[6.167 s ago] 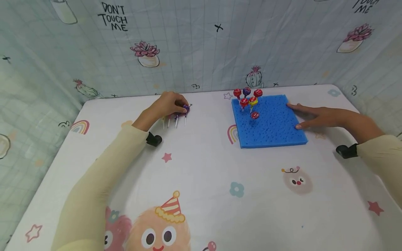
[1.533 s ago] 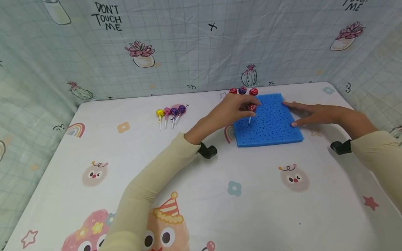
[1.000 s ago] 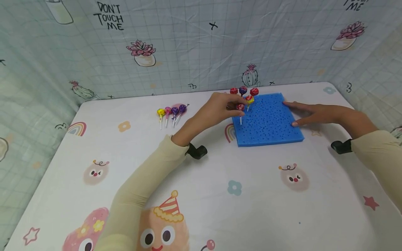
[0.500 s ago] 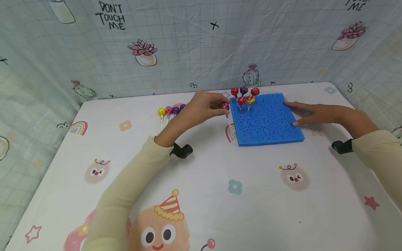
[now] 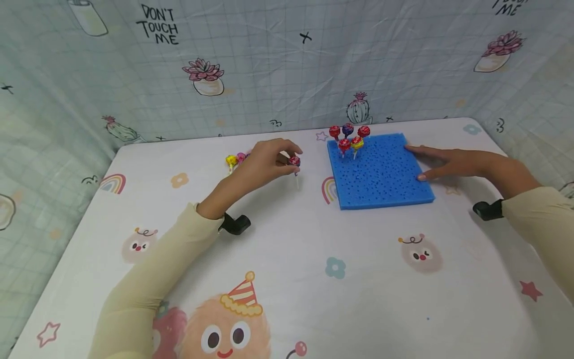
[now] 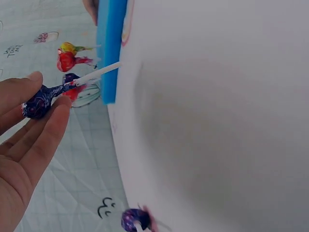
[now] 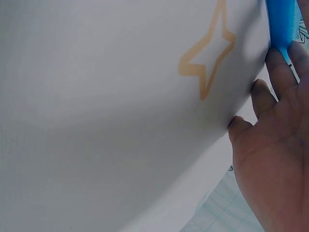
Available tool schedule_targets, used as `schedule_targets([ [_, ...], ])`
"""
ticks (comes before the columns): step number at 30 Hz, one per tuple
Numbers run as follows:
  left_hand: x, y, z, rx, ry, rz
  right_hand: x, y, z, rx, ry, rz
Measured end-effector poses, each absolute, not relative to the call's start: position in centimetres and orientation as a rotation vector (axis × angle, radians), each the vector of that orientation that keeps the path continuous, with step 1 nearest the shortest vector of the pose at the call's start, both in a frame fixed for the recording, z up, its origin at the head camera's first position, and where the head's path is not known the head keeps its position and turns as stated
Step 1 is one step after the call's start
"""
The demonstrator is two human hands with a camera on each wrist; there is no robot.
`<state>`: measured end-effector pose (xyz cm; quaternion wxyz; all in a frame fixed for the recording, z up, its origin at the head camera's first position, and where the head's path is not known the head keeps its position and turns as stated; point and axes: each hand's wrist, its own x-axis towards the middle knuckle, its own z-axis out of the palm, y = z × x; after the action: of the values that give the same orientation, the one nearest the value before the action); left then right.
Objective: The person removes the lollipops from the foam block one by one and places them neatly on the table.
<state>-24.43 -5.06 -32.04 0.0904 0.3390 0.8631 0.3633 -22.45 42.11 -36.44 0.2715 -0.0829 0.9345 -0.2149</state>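
Lollipop (image 5: pixel 294 161) is hanging stick-down over the bench (image 5: pixel 287 234), the grip of the left hand (image 5: pixel 260 166) pinching its wrapped head, left of a blue foam block (image 5: pixel 381 174) where five more lollipops (image 5: pixel 344 144) are standing. The right hand (image 5: pixel 457 162) is resting, grip spread, against the block's right edge.

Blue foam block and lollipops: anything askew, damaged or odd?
Nothing stands out. The blue foam block lies flat with no visible damage, five lollipops stand roughly upright near its far-left corner, and the held lollipop in the left hand looks wrapped.
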Motion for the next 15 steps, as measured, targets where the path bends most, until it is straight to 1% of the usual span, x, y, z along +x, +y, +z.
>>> schedule_targets([
  [15,-25.0,-8.5,-32.1,1.086,2.681,0.919,-22.5,42.2,-36.5,-0.247,2.501,-0.618],
])
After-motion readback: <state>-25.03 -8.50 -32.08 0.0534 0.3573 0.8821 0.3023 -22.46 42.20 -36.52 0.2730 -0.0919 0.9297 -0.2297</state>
